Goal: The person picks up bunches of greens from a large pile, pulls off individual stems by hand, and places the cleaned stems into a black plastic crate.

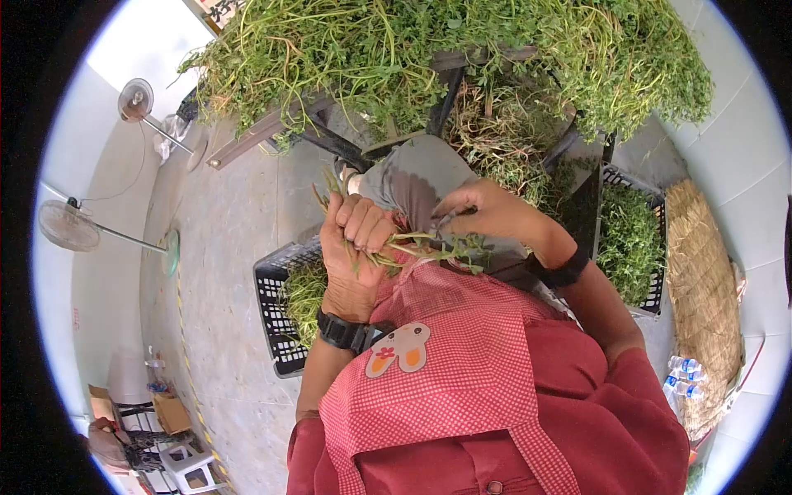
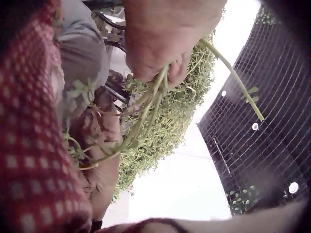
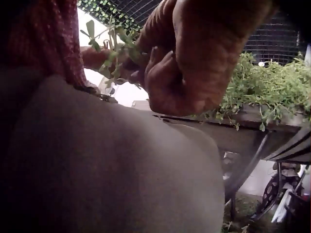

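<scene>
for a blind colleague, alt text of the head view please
A person's left hand grips thin green leafy stems, the right hand close by, in front of a red-and-white checked apron. Beyond, a large tangled heap of green plants hangs over a table's edge.

The apron (image 1: pixel 470 363) has red-and-white gingham checks; its rabbit patch (image 1: pixel 408 338) is white with orange inside the ears. The shirt (image 1: pixel 586 404) is plain red, the trousers (image 1: pixel 408 177) grey. At 12 o'clock the leafy stems (image 1: pixel 396 58) are green; at 8, the plastic crate (image 1: pixel 271 322) is black.
</scene>
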